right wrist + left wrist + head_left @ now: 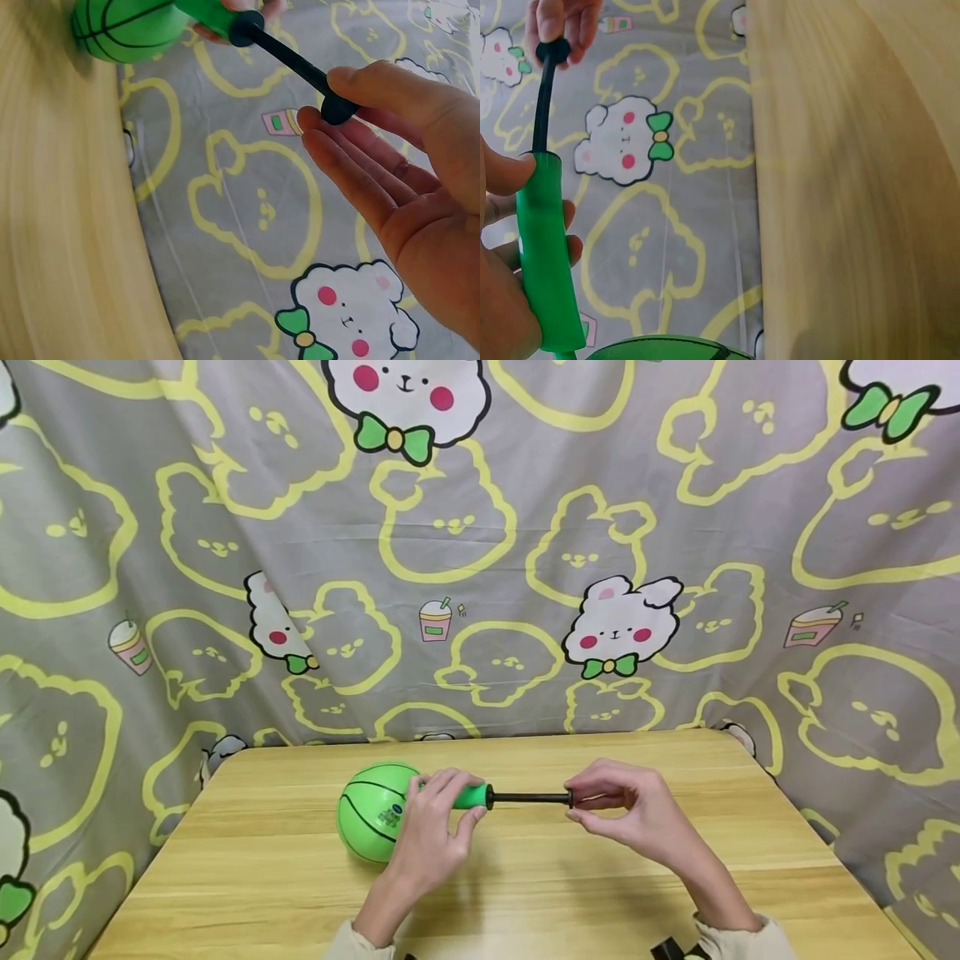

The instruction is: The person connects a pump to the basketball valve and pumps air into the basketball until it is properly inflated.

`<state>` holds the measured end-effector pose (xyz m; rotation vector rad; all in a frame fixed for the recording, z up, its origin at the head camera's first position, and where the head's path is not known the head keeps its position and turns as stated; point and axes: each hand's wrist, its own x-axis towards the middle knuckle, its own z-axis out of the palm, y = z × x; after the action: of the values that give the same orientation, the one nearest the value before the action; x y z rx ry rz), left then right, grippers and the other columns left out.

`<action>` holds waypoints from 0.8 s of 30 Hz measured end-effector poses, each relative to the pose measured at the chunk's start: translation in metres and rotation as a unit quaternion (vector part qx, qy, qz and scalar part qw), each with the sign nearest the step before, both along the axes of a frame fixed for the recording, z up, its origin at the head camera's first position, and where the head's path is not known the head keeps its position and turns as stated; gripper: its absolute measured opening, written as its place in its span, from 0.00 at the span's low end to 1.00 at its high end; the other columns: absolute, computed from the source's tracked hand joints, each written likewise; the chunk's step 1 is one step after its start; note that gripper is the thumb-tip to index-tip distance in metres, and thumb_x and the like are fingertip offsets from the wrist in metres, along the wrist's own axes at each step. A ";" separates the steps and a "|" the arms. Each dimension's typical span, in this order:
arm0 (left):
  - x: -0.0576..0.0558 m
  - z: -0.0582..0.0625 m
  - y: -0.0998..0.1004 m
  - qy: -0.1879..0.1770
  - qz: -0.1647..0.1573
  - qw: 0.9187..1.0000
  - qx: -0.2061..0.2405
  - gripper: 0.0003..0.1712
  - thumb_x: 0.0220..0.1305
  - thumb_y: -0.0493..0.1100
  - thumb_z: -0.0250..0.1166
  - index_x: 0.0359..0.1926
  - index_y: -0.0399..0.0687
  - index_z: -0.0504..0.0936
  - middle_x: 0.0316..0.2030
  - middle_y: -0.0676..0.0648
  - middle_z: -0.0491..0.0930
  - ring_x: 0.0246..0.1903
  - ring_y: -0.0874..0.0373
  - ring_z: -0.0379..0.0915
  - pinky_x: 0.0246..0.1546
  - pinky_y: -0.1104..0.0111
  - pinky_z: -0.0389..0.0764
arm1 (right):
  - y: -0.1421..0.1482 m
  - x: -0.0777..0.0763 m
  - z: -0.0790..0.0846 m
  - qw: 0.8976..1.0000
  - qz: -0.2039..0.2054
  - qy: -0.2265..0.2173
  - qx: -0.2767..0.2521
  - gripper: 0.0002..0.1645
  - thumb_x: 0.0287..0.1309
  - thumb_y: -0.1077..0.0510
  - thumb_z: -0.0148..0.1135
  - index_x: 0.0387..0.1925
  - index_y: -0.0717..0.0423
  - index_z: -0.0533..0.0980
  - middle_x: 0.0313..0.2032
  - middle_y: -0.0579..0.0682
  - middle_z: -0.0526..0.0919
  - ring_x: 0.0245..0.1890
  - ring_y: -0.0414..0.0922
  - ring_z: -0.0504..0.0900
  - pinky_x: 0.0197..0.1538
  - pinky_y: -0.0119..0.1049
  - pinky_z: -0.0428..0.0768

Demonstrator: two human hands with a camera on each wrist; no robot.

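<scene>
A green hand pump with a black plunger rod is held level above the table. My left hand grips its green barrel. The thumb and fingertips of my right hand pinch the black end knob of the rod, which is drawn well out of the barrel. Beside my left hand is a green ball with black basketball lines, partly hidden by that hand. In the left wrist view a thin green piece leads from the barrel's lower end toward the ball; whether it enters the ball I cannot see.
The wood-grain table runs to a back edge against a grey curtain printed with yellow outlines and white cartoon animals. The curtain also hangs along both sides. A small black object shows at my right sleeve.
</scene>
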<state>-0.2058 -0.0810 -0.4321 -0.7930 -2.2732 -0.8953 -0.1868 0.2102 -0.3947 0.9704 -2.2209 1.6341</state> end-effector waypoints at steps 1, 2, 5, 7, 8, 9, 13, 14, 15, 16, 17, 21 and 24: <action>-0.001 0.000 -0.001 0.001 0.001 1.000 0.002 0.13 0.62 0.43 0.70 0.48 0.52 0.83 0.45 0.54 0.84 0.49 0.57 0.79 0.55 0.52 0.67 | 0.002 0.000 0.001 1.000 -0.001 -0.001 0.002 0.18 0.53 0.71 0.75 0.45 0.55 0.85 0.41 0.57 0.86 0.38 0.51 0.90 0.41 0.43 0.86; -0.001 0.000 -0.002 0.002 0.002 1.000 0.005 0.13 0.62 0.43 0.70 0.48 0.52 0.83 0.45 0.54 0.84 0.49 0.57 0.79 0.55 0.52 0.67 | 0.004 0.000 0.002 1.000 -0.001 -0.001 0.004 0.18 0.53 0.72 0.74 0.45 0.55 0.85 0.41 0.58 0.86 0.38 0.51 0.90 0.41 0.43 0.86; -0.002 0.000 -0.004 0.003 0.001 1.000 0.013 0.14 0.61 0.42 0.70 0.48 0.52 0.83 0.45 0.53 0.84 0.49 0.56 0.79 0.54 0.52 0.66 | 0.009 0.000 0.004 1.000 -0.002 -0.004 0.009 0.19 0.53 0.72 0.74 0.46 0.55 0.84 0.41 0.59 0.85 0.38 0.51 0.90 0.41 0.42 0.86; -0.002 0.001 -0.004 0.002 0.000 1.000 0.014 0.13 0.61 0.42 0.70 0.48 0.52 0.83 0.45 0.53 0.84 0.49 0.56 0.80 0.55 0.52 0.66 | 0.012 0.000 0.005 1.000 -0.002 -0.005 0.011 0.19 0.53 0.72 0.74 0.46 0.55 0.84 0.41 0.60 0.85 0.39 0.52 0.90 0.41 0.42 0.86; -0.002 0.001 -0.004 0.002 -0.001 1.000 0.014 0.13 0.61 0.42 0.70 0.48 0.52 0.83 0.45 0.53 0.84 0.49 0.56 0.80 0.54 0.52 0.66 | 0.013 0.000 0.005 1.000 -0.001 -0.006 0.012 0.20 0.52 0.72 0.74 0.46 0.55 0.84 0.41 0.59 0.85 0.39 0.52 0.90 0.41 0.42 0.86; -0.002 0.001 -0.004 0.002 -0.002 1.000 0.013 0.13 0.61 0.42 0.70 0.48 0.52 0.83 0.44 0.53 0.84 0.49 0.56 0.80 0.55 0.52 0.66 | 0.014 0.000 0.006 1.000 -0.001 -0.009 0.013 0.19 0.53 0.72 0.74 0.46 0.55 0.84 0.41 0.58 0.86 0.39 0.53 0.90 0.42 0.42 0.86; -0.002 0.000 -0.002 0.007 -0.001 1.000 0.014 0.14 0.60 0.42 0.70 0.47 0.51 0.83 0.44 0.53 0.84 0.48 0.55 0.80 0.54 0.51 0.67 | 0.016 0.001 0.007 1.000 -0.007 -0.011 0.017 0.19 0.53 0.71 0.75 0.47 0.54 0.85 0.41 0.52 0.86 0.40 0.53 0.89 0.42 0.42 0.86; -0.002 0.000 -0.002 0.009 -0.001 1.000 0.016 0.14 0.59 0.42 0.70 0.47 0.51 0.83 0.44 0.53 0.84 0.48 0.55 0.80 0.54 0.51 0.67 | 0.016 0.001 0.007 1.000 -0.007 -0.009 0.017 0.19 0.53 0.71 0.75 0.47 0.54 0.85 0.42 0.52 0.86 0.40 0.52 0.89 0.42 0.41 0.86; -0.002 0.000 -0.001 0.008 -0.001 1.000 0.016 0.14 0.59 0.42 0.70 0.47 0.51 0.83 0.44 0.53 0.84 0.48 0.55 0.80 0.54 0.51 0.67 | 0.016 0.002 0.008 1.000 -0.006 -0.003 0.015 0.19 0.53 0.71 0.75 0.47 0.55 0.85 0.42 0.52 0.86 0.40 0.51 0.89 0.42 0.41 0.86; -0.001 0.000 -0.001 0.010 -0.001 1.000 0.018 0.14 0.59 0.42 0.70 0.47 0.51 0.83 0.44 0.53 0.84 0.48 0.55 0.80 0.54 0.51 0.67 | 0.016 0.002 0.008 1.000 -0.007 0.000 0.013 0.19 0.53 0.71 0.75 0.46 0.55 0.85 0.42 0.52 0.87 0.39 0.50 0.89 0.41 0.40 0.86; -0.001 0.000 0.000 0.009 -0.002 1.000 0.020 0.14 0.59 0.41 0.70 0.47 0.51 0.83 0.44 0.53 0.84 0.48 0.55 0.80 0.54 0.51 0.66 | 0.016 0.002 0.008 1.000 -0.006 0.007 0.010 0.19 0.53 0.72 0.75 0.46 0.56 0.85 0.41 0.53 0.87 0.39 0.49 0.89 0.41 0.40 0.86; 0.001 0.000 0.002 0.011 -0.001 1.000 0.022 0.14 0.58 0.41 0.70 0.47 0.51 0.83 0.44 0.53 0.84 0.47 0.55 0.80 0.54 0.51 0.66 | 0.013 0.003 0.007 1.000 -0.004 0.029 -0.001 0.19 0.52 0.74 0.74 0.46 0.59 0.86 0.40 0.56 0.87 0.37 0.47 0.89 0.40 0.38 0.86; 0.002 -0.001 0.005 0.018 -0.001 1.000 0.024 0.14 0.58 0.40 0.70 0.47 0.51 0.83 0.43 0.53 0.84 0.46 0.56 0.79 0.52 0.51 0.67 | 0.011 0.003 0.006 1.000 -0.010 0.027 -0.001 0.19 0.52 0.74 0.74 0.46 0.58 0.86 0.40 0.55 0.87 0.37 0.46 0.89 0.40 0.38 0.86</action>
<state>-0.2042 -0.0760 -0.4332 -0.7853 -2.2123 -0.9262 -0.1833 0.2209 -0.3891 0.9763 -2.1855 1.5822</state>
